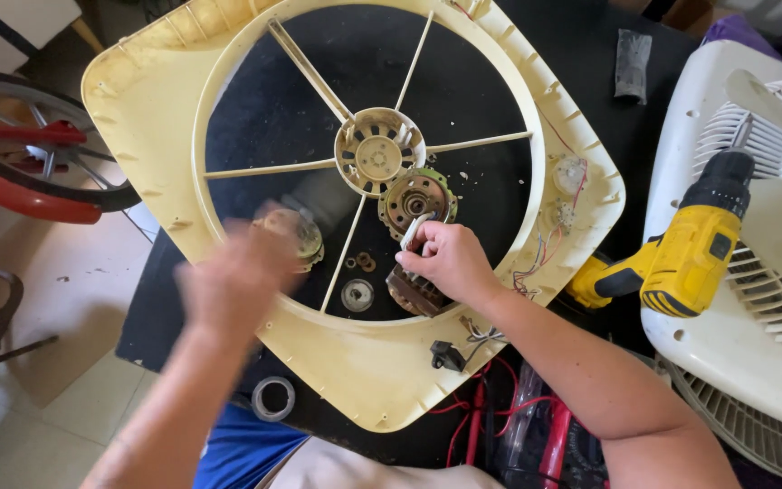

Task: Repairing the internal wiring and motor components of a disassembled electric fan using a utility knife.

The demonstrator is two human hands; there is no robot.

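Fan motor parts handled inside a cream fan frame

Fan motor stator (414, 292), with its laminated core, is seen lying on the black worktop (590, 54) inside the round opening of the cream fan frame (151, 100). The right hand (448, 261) is closed over it, and a small white piece (412, 231) is pinched between its fingers. Just above, a round motor end plate (417, 196) rests beside the frame's hub (378, 151). The left hand (237, 282) is blurred; whether it is open or closed cannot be told, though it is held near a round metal motor cap (296, 231). A bearing ring (357, 294) and small washers (366, 262) lie between the hands. A yellow cordless drill (690, 258) is laid on a white fan grille (771, 299) to the right.
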